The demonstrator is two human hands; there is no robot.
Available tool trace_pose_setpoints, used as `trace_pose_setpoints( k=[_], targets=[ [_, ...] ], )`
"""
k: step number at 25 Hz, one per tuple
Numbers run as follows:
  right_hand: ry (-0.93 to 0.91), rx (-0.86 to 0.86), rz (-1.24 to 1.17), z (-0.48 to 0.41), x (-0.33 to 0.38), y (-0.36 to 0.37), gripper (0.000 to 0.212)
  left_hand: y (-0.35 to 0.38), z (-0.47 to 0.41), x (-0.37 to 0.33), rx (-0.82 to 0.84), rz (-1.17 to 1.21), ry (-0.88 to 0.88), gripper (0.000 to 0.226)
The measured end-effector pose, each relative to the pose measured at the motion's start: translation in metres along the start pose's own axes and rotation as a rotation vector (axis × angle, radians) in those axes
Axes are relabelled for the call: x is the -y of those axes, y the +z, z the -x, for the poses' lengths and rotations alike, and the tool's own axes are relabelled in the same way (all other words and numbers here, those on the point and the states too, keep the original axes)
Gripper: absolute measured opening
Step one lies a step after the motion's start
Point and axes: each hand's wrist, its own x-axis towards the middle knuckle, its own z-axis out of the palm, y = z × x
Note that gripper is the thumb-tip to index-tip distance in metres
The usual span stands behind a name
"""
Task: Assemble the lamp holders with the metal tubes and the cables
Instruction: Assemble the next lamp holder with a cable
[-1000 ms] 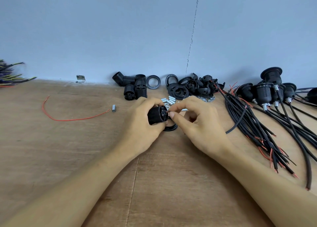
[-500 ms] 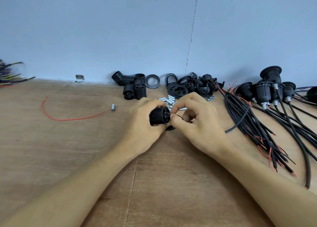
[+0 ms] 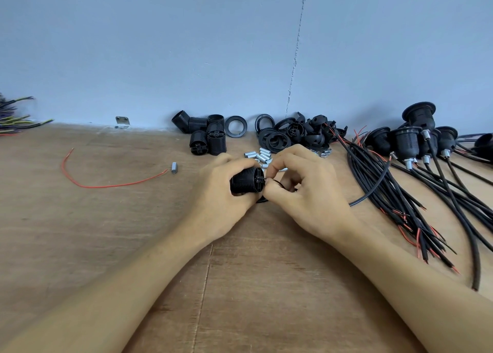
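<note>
My left hand (image 3: 217,200) grips a black ribbed lamp holder (image 3: 246,180) lying on its side over the wooden table (image 3: 106,232). My right hand (image 3: 306,192) pinches a thin black cable (image 3: 373,190) at the holder's right end face, where the wire tips meet its terminals. The cable runs out from under my right hand toward a bundle of black cables (image 3: 400,192). Small metal tubes (image 3: 260,156) lie in a pile just behind my hands. A black ring lies on the table under the hands, mostly hidden.
Loose black holder bodies (image 3: 208,139) and rings (image 3: 277,139) sit by the blue wall. Assembled holders with cables (image 3: 408,142) stand at the right. A red wire (image 3: 106,184) and a single metal tube (image 3: 174,167) lie at the left. More wires (image 3: 16,118) at far left.
Both hands with the lamp holder have shifted slightly right and away. My right fingers have closed in tighter on the cable end at the holder's face.
</note>
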Motion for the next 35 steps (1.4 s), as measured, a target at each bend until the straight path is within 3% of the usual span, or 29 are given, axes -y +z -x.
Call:
trace_pose_setpoints(
  k=[13, 21, 28, 35],
  targets=[
    [-0.128, 0.142, 0.15, -0.001, -0.014, 0.0, 0.005, 0.005, 0.001, 0.009, -0.033, -0.068, 0.07, 0.034],
    [-0.111, 0.17, 0.139, 0.001, -0.013, 0.004, 0.007, 0.004, 0.001, 0.015, -0.022, -0.081, 0.154, 0.026],
    [0.005, 0.138, 0.009, -0.001, -0.011, -0.001, 0.009, 0.005, 0.0, 0.015, -0.038, -0.094, 0.115, 0.034],
    [-0.001, 0.14, 0.052, -0.001, -0.009, -0.002, 0.012, 0.005, 0.0, 0.013, -0.032, -0.102, 0.106, 0.03]
  ],
)
